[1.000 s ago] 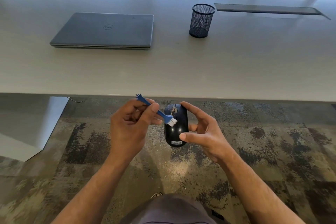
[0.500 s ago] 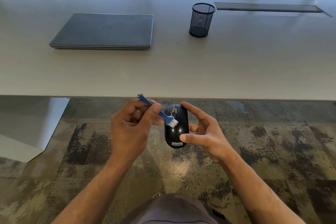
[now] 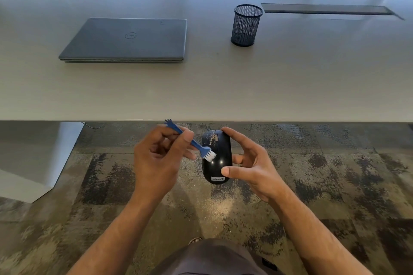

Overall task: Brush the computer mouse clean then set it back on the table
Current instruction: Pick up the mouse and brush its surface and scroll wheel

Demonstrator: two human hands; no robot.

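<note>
A black computer mouse [image 3: 220, 163] with a white label near its rear is held in the air in front of the table's edge, over the carpet. My right hand [image 3: 252, 167] grips it from the right side, thumb on its rear and fingers round its front. Pale dust lies on the mouse's front part. My left hand [image 3: 159, 156] pinches a small blue brush [image 3: 196, 144]. Its white bristles touch the left side of the mouse's top.
On the grey table [image 3: 290, 82] lie a closed grey laptop [image 3: 127, 39] at the left and a black mesh pen cup [image 3: 245, 25] right of it. A dark cable slot [image 3: 326, 9] runs along the far right. Patterned carpet [image 3: 335, 185] lies below.
The brush head has slid slightly back and left along the mouse's top. Both hands and the mouse stay at about the same place.
</note>
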